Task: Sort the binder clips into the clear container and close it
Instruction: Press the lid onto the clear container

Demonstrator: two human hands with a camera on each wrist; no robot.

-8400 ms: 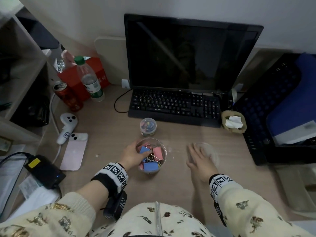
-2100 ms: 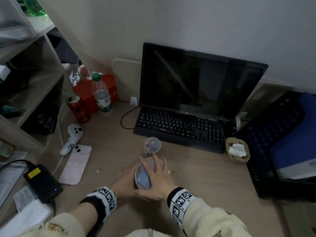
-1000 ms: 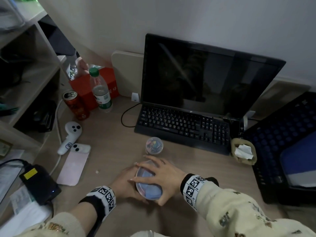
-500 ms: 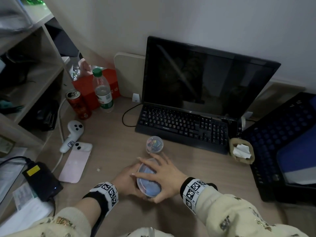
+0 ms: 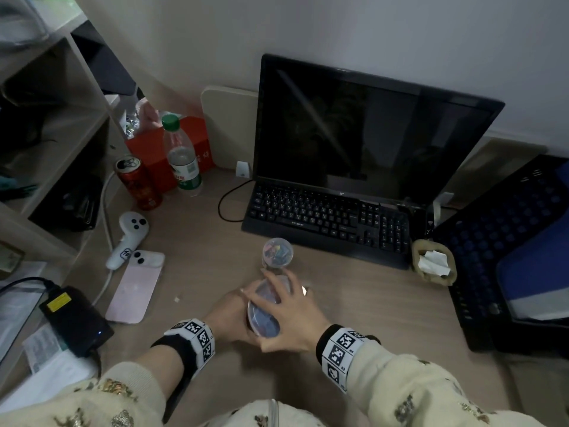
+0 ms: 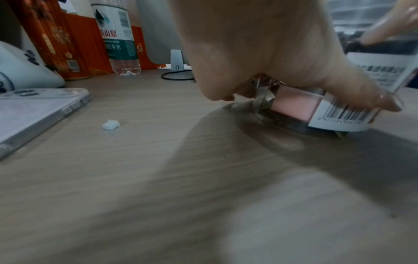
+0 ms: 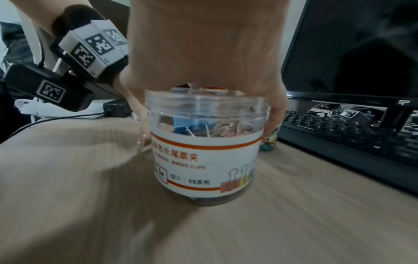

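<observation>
The clear container (image 5: pixel 261 315) stands on the desk close in front of me, its clear lid (image 7: pixel 205 100) on top. Blue and pink binder clips (image 7: pixel 194 125) show through the wall above a white label. My left hand (image 5: pixel 229 315) grips the container's left side low down, one finger on the barcode label (image 6: pixel 346 114). A pink clip (image 6: pixel 294 105) shows beside that finger. My right hand (image 5: pixel 292 312) lies palm down over the lid, fingers curved over its rim.
A smaller clear tub (image 5: pixel 277 255) of coloured clips stands just behind. Beyond it are the keyboard (image 5: pixel 326 220) and monitor (image 5: pixel 369 134). A pink phone (image 5: pixel 135 286), white controller (image 5: pixel 129 235), can (image 5: pixel 138 183) and bottle (image 5: pixel 181 158) lie left; a small basket (image 5: pixel 446 278) and black crate (image 5: pixel 492 229) right.
8.4 s ago the container was open and the lid lay on the desk under my right hand. Now the lid is on it. Over the last second both hands keep their hold.
</observation>
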